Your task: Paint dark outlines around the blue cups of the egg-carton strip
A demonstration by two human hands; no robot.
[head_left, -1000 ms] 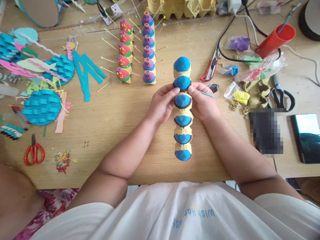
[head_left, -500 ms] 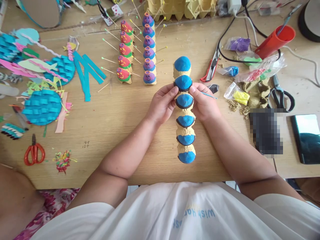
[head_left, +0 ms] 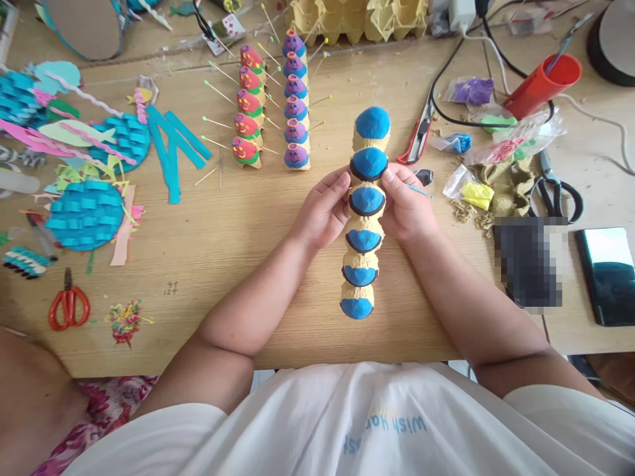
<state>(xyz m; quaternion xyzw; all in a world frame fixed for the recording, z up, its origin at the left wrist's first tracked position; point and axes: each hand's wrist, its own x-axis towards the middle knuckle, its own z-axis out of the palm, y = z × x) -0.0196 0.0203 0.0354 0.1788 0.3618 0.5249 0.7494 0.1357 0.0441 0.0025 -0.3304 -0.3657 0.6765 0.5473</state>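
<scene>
- Six-cup strip [head_left: 361, 239]: located between the two hands in front of the torso, running lengthwise away from the wearer; each pale yellow cup bears a blue cap, and dark edging borders the near side of the second to fifth caps (counted from the far end).
- Left hand [head_left: 325, 206]: placed at the left side of the six-cup strip, level with the second and third cups; the thumb is just beside the edge, the fingers are curled, and whether they grip it cannot be told.
- Right hand [head_left: 407, 203]: placed opposite, its thumb pressed to the edge of the second cup, the fingers drawn in narrowly and holding the six-cup strip.
- Blue tool [head_left: 419, 192]: slender, projecting outward beside the right hand; its inner end is hidden.
- Red-and-green row [head_left: 247, 106]: five cups with yellow faces and pins at the sides, standing on the table [head_left: 238, 264], left of the purple-and-blue row [head_left: 296, 109] (six cups, likewise pinned).
- Utility knife [head_left: 421, 135]: red-edged, right of the six-cup strip's far end.
- Red cup [head_left: 542, 86]: tilted, farther right, beyond the bagged yellow clay [head_left: 477, 194] and black-handled scissors [head_left: 555, 192].
- Red-handled scissors [head_left: 69, 307]: near the table's left front, beside a heap of coloured scraps [head_left: 125, 322].
</scene>
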